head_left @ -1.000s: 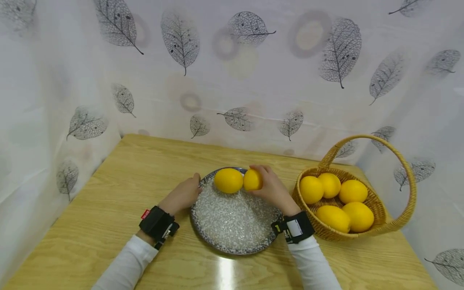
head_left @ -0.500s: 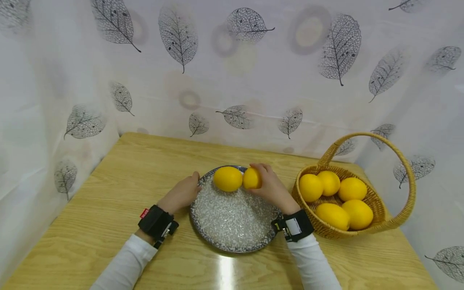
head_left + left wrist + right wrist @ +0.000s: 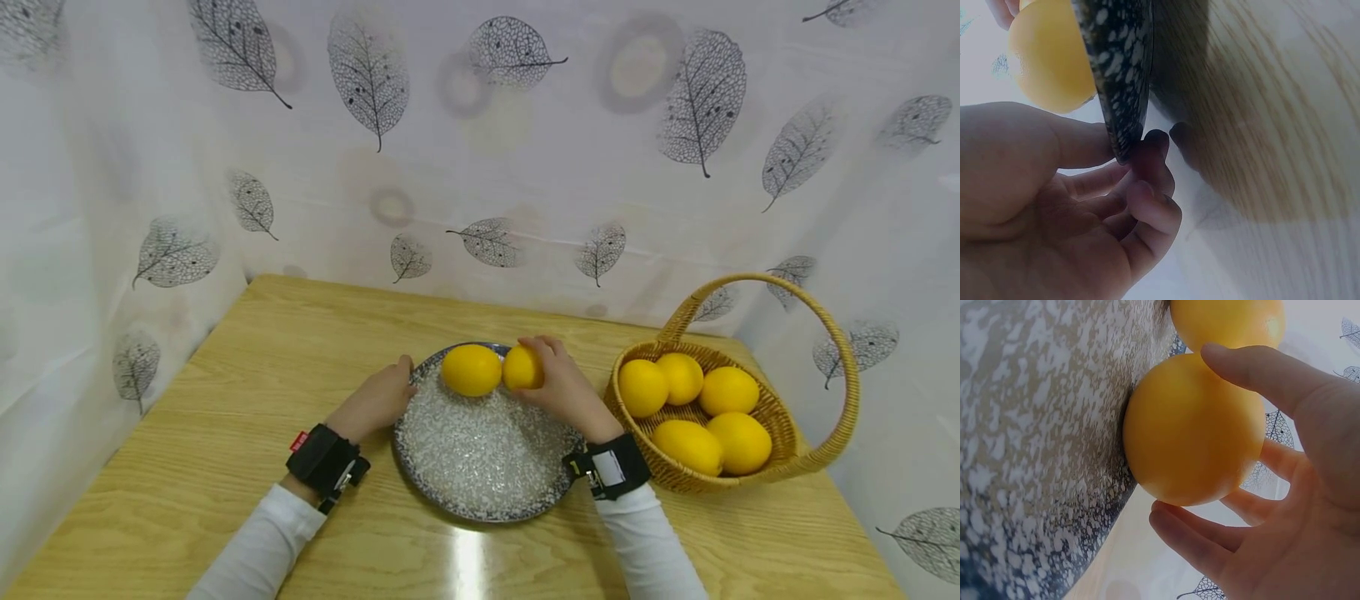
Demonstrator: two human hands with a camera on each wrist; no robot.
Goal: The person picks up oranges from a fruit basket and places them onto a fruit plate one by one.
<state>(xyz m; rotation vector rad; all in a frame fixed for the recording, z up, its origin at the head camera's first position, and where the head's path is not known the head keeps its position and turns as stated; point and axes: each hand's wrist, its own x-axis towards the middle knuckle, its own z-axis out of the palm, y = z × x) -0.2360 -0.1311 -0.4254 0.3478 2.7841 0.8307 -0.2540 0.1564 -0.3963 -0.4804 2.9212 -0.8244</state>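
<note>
Likely light, firm and smooth enough to slip, the lemon (image 3: 521,368) is best held round its widest part. It rests on the plate (image 3: 483,467) near the far rim, between the thumb and curved fingers of the right hand (image 3: 564,393); whether it touches the second lemon (image 3: 471,371) is hard to tell. The left hand (image 3: 377,400) pinches the plate's rim, probably stiff but breakable.

My head camera set back, facing forward and down over the desk (image 3: 315,342), my left wrist camera close at the left hand (image 3: 1054,209), edge-on to the plate (image 3: 1117,69), my right close at the right hand (image 3: 1304,512), both wrist views sharing plate and yellow fruit (image 3: 1191,431)
</note>
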